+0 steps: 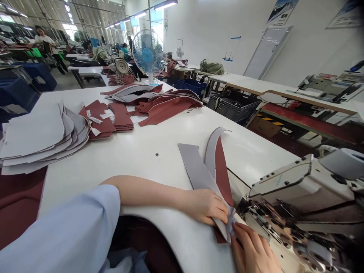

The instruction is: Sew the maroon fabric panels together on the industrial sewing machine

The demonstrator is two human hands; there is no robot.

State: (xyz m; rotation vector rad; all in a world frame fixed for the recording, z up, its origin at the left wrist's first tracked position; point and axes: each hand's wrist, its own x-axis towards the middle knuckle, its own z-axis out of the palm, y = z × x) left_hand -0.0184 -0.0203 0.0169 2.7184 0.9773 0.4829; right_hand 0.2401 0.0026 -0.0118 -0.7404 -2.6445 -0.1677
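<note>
Two long strips, grey on one side and dark red on the other, lie crossed on the white table and run toward a sewing machine at the right. My left hand rests on the table with its fingers closed on the near ends of the strips. My right hand comes up from below and pinches the same ends from the other side, just in front of the machine's needle area.
Stacks of grey cut pieces and dark red pieces cover the left and far table. A blue fan stands at the far end. Dark crates sit beside the table; other people work in the background.
</note>
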